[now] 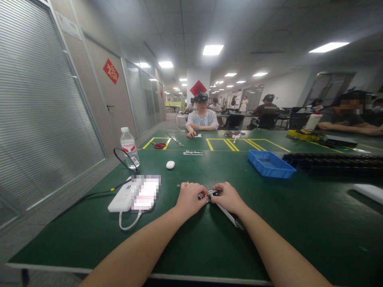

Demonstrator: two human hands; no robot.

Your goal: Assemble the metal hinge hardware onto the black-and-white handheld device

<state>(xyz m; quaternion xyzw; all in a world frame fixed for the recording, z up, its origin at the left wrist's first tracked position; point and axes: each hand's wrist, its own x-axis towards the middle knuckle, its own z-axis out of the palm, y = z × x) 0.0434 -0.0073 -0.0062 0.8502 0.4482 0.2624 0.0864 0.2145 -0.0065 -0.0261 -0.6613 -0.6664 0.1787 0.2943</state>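
Observation:
Both my hands meet over the green table (269, 223), close to its near middle. My left hand (190, 198) is closed, its fingers pinched on a small black and silver metal part (206, 195). My right hand (228, 197) is closed on the same part from the other side. A long white and dark tool (231, 217) lies under my right wrist, partly hidden. A few tiny rings or washers (183, 184) lie on the table just beyond my left hand.
A white power bank (121, 199) with cables and a phone (145, 193) lie at the left, a water bottle (129, 146) and a white oval case (170, 164) beyond. A blue tray (271, 164) and black rack (335, 163) stand right. People sit across the table.

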